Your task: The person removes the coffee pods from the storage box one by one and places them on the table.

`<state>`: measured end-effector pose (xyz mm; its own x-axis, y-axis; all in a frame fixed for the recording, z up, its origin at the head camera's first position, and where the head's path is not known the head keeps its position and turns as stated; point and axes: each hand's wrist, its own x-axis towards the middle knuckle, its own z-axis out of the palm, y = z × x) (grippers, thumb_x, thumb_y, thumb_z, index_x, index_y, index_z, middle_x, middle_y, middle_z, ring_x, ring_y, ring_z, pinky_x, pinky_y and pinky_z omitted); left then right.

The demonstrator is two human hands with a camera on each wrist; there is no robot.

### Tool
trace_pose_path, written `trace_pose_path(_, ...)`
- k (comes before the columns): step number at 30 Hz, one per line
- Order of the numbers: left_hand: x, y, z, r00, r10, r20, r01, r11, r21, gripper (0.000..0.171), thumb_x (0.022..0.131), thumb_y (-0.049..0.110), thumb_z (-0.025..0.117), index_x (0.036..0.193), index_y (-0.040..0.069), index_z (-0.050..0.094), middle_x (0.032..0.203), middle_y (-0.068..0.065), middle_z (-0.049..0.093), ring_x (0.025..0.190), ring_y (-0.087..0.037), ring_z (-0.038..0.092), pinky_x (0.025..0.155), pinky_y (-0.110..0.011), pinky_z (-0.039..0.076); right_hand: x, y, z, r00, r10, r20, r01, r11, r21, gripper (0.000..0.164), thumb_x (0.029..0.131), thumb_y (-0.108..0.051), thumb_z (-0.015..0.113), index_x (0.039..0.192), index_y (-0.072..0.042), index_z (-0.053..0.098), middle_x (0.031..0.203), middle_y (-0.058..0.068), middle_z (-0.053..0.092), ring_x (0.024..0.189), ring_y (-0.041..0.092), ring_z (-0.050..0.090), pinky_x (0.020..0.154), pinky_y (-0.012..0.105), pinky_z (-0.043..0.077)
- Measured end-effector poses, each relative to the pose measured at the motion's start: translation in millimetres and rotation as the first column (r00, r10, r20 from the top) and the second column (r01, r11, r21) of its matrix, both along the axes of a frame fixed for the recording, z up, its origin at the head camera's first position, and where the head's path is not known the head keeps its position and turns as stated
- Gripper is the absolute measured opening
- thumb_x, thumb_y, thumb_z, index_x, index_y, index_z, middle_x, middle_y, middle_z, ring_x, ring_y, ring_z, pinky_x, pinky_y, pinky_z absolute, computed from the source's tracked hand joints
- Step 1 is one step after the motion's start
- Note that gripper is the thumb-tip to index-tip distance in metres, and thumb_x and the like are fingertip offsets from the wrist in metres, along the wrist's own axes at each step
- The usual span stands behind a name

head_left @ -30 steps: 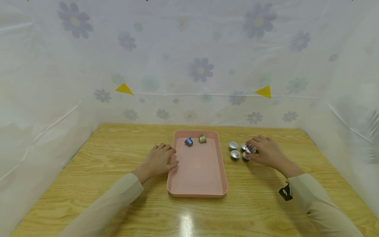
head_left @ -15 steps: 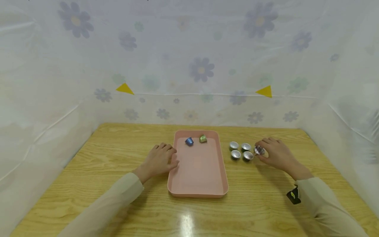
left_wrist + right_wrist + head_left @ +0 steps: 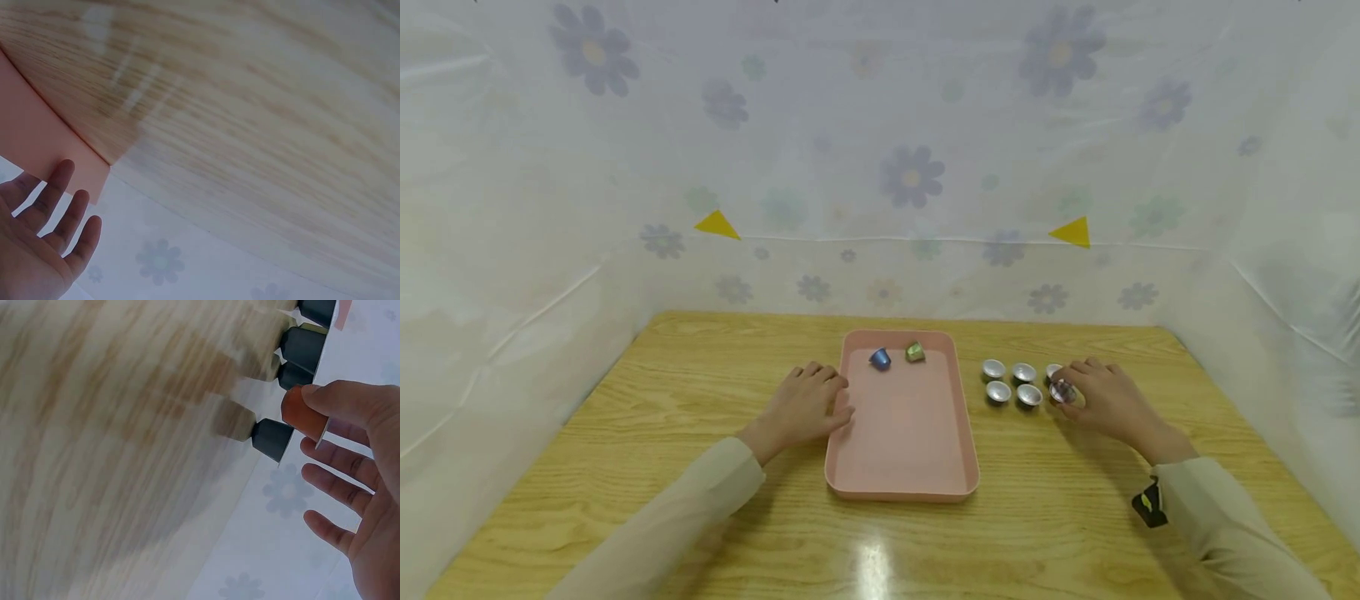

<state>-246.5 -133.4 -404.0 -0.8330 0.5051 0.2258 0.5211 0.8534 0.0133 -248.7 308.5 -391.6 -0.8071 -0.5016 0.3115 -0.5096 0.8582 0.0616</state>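
My right hand pinches a coffee capsule, foil lid up. The right wrist view shows this capsule's orange-brown body between thumb and index finger, the other fingers spread loosely. Close behind it in the head view stands another silver-lidded capsule, partly hidden by the fingers. Several more lid-up capsules stand in two rows to its left. My left hand rests at the left rim of a pink tray, fingers relaxed. Inside the tray's far end lie a blue capsule and a green capsule.
The wooden table carries the tray in its middle and the capsule rows to the right. White flowered sheeting walls the table at the back and both sides. A black wrist device hangs at the right sleeve.
My right hand has moved right with its capsule, then slightly nearer me. It has uncovered the capsules on its left and one behind it. The left hand and tray stay put.
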Motion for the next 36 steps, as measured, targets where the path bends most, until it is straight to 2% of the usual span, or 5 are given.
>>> trace_pose_path(7, -0.7, 0.7, -0.3, 0.999, 0.012, 0.031, -0.012, 1.000, -0.011, 0.044, 0.087, 0.048, 0.050, 0.113, 0.015, 0.061, 0.116, -0.003, 0.058, 0.109, -0.025, 0.049, 0.095, -0.044, 0.039, 1.5, 1.0, -3.4, 1.000, -0.010, 0.021, 0.010, 1.000, 0.005, 0.035, 0.071, -0.020, 0.076, 0.103, -0.010, 0.065, 0.096, 0.007, 0.064, 0.090, 0.029, 0.056, 0.073, 0.053, 0.042)
trace_pose_path(15, -0.3, 0.7, -0.5, 1.000, 0.009, 0.019, -0.008, 1.000, -0.006, 0.043, 0.086, 0.047, 0.052, 0.113, 0.014, 0.062, 0.114, -0.003, 0.058, 0.108, -0.026, 0.049, 0.094, -0.044, 0.039, 1.5, 2.1, -6.8, 1.000, 0.000, 0.011, 0.000, 1.000, 0.014, 0.032, 0.070, -0.021, 0.076, 0.099, -0.013, 0.066, 0.094, 0.005, 0.064, 0.087, 0.026, 0.056, 0.067, 0.051, 0.044)
trace_pose_path(31, -1.0, 0.0, -0.7, 1.000, -0.002, -0.009, 0.002, 1.000, -0.006, 0.043, 0.086, 0.047, 0.052, 0.111, 0.015, 0.063, 0.112, -0.004, 0.059, 0.106, -0.026, 0.050, 0.092, -0.045, 0.041, -0.4, 2.7, -6.5, 0.998, -0.037, 0.054, 0.036, 0.999, 0.022, 0.039, 0.072, -0.025, 0.075, 0.106, -0.011, 0.064, 0.097, 0.009, 0.064, 0.088, 0.029, 0.056, 0.068, 0.052, 0.043)
trace_pose_path(36, -0.4, -0.2, 0.2, 1.000, -0.001, 0.001, 0.002, 1.000, -0.006, 0.043, 0.086, 0.048, 0.052, 0.112, 0.015, 0.063, 0.113, -0.004, 0.059, 0.106, -0.026, 0.050, 0.092, -0.045, 0.041, -0.2, 3.1, -6.9, 0.999, -0.024, 0.033, 0.024, 1.000, 0.004, 0.039, 0.071, -0.026, 0.076, 0.105, -0.012, 0.065, 0.098, 0.008, 0.065, 0.089, 0.029, 0.056, 0.069, 0.051, 0.043)
